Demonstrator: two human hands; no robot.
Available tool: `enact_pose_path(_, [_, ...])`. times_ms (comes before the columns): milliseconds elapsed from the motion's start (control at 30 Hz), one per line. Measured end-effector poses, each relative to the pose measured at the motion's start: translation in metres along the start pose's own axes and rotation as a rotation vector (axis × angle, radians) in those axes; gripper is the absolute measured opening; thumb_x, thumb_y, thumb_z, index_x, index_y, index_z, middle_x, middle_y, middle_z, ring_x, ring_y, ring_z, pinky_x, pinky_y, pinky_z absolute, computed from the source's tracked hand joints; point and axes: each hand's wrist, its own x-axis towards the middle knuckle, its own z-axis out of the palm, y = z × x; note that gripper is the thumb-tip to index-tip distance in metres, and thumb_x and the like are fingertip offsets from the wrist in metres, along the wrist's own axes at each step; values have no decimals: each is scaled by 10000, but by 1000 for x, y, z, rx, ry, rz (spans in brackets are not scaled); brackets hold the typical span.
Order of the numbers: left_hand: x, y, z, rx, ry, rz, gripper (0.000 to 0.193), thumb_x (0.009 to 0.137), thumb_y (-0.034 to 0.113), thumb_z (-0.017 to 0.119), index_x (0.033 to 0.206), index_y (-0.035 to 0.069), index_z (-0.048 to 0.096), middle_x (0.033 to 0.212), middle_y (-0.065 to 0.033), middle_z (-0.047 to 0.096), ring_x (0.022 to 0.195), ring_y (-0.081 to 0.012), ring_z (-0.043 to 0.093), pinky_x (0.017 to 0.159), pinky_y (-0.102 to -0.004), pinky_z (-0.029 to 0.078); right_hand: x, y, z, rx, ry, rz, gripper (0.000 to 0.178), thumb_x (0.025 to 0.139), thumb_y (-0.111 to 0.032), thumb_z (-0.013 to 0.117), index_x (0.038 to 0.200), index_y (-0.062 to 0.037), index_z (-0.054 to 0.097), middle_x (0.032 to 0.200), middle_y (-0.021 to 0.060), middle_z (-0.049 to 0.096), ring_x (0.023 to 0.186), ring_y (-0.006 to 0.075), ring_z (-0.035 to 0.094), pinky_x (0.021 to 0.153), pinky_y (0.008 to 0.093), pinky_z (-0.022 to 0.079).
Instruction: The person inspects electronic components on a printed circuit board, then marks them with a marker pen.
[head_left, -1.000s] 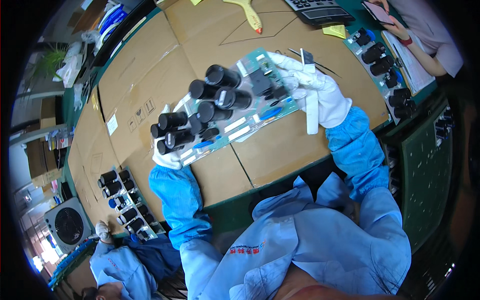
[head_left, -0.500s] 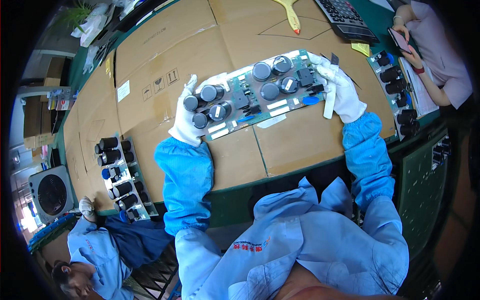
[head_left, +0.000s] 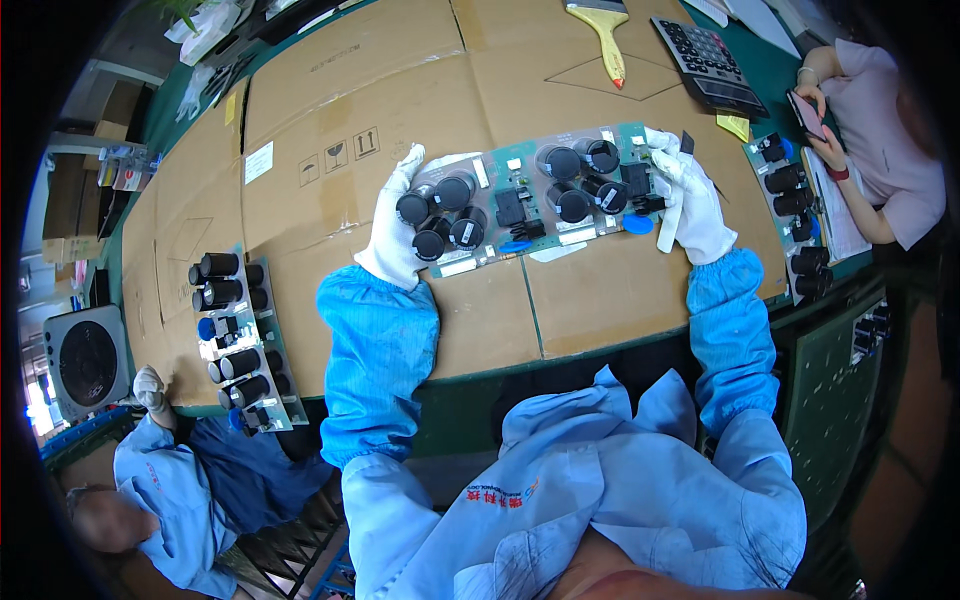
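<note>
Between my two gloved hands I hold a long green circuit board [head_left: 537,240] by its short ends, over the cardboard-covered table. Two groups of large black cylindrical capacitors stand on it, along with dark blocks and blue disc parts. My left hand [head_left: 396,222] in a white glove is closed on the left end, thumb up along the side. On the right end, my right hand [head_left: 697,198] grips the edge, its fingers partly behind the board. A dark tip and a pale strip show at the right glove; I cannot tell what they are.
Flattened cardboard [head_left: 300,215] covers the green table. More capacitor boards [head_left: 243,345] lie at the left, and another board [head_left: 792,205] at the right edge. Beyond lie a paint brush [head_left: 608,45] and a calculator [head_left: 708,68]. Two other people sit nearby, one holding a phone [head_left: 808,116].
The board has tipped, so its capacitors now face me more from the side, and it sits slightly lower in view. Both hands keep their hold. The whole view has shifted a little.
</note>
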Motion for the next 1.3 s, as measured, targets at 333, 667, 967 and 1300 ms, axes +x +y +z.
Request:
enact_pose_path(333, [6, -2, -12, -46, -61, -14, 563, 963, 482, 443, 1190, -9, 598, 1071, -136, 669, 930, -257, 657, 827, -381, 555, 1, -7, 6, -50, 0, -30, 405, 953, -232, 513, 1294, -14, 528, 712, -67, 411, 599, 20, 337, 531, 171, 275])
enact_pose_path(667, [13, -5, -15, -46, 25, 7, 528, 974, 446, 443, 1196, -10, 588, 1029, -132, 669, 853, -237, 660, 773, -350, 559, 4, 0, 3, -7, 26, -30, 394, 942, -251, 555, 1265, -25, 555, 705, -70, 428, 603, 10, 362, 529, 168, 275])
enact_pose_path(967, [12, -5, -20, -31, 20, 11, 483, 949, 449, 502, 1145, 25, 623, 1030, -127, 669, 928, -238, 638, 797, -385, 554, 3, -1, 4, -64, 66, -3, 371, 924, -274, 577, 1211, -40, 579, 707, -65, 437, 583, 18, 367, 516, 169, 298])
enact_pose_path(1300, [1, 0, -10, 16, -6, 28, 504, 960, 454, 487, 1115, 1, 642, 1017, -119, 688, 887, -218, 654, 819, -356, 533, 3, -4, 7, -140, 70, -6, 276, 928, -300, 572, 1025, -46, 616, 582, -40, 431, 453, 35, 359, 425, 192, 263])
